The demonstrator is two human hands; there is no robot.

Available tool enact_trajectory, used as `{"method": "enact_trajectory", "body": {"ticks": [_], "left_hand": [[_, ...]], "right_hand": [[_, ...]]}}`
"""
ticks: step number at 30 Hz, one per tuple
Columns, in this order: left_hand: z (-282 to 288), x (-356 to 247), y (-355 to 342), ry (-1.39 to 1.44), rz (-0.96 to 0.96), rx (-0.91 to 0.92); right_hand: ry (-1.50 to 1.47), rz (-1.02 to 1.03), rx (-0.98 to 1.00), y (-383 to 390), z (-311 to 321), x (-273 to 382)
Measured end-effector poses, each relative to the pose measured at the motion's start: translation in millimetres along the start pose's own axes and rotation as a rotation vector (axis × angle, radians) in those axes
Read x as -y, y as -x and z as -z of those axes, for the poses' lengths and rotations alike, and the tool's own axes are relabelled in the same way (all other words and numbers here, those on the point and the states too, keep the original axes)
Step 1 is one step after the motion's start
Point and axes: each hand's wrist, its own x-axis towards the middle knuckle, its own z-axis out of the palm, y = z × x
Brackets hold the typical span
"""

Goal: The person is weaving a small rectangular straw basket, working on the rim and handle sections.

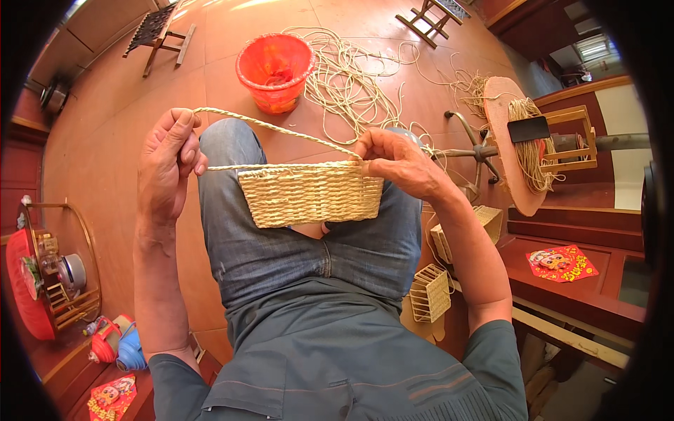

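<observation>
A rectangular basket [309,200] of pale woven straw rests across my jeans-clad thighs. Left of it, my left hand [172,147] is raised with fingers closed on a twisted straw cord [274,124], which loops from the top of that hand down to the basket's right end and runs back along the rim. My right hand [393,161] pinches the cord where it meets the rim at that end, its fingertips partly hiding the spot.
Beyond my knees stand a red bucket [270,84], tangled cord [351,77] and two folding stools. A wooden board [509,189] with cord sits on a metal stand at right. More baskets [430,295] are by my right hip; a round rattan stand [88,224] is at left.
</observation>
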Motion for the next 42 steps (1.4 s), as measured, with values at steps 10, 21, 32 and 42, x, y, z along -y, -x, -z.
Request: {"method": "enact_trajectory", "body": {"ticks": [10, 21, 32, 42], "left_hand": [[12, 17, -2, 0.023, 0.07, -0.023], [6, 1, 14, 0.065, 0.079, -0.007], [-6, -32, 43, -0.368, 0.153, 0.233], [-60, -27, 22, -0.619, 0.093, 0.383]], "right_hand": [[-0.094, 0.085, -0.063, 7, 12, 3], [0.307, 0.187, -0.21, 22, 10, -8], [0.481, 0.28, -0.267, 28, 12, 1], [0.909, 0.372, -0.216, 22, 35, -22]]}}
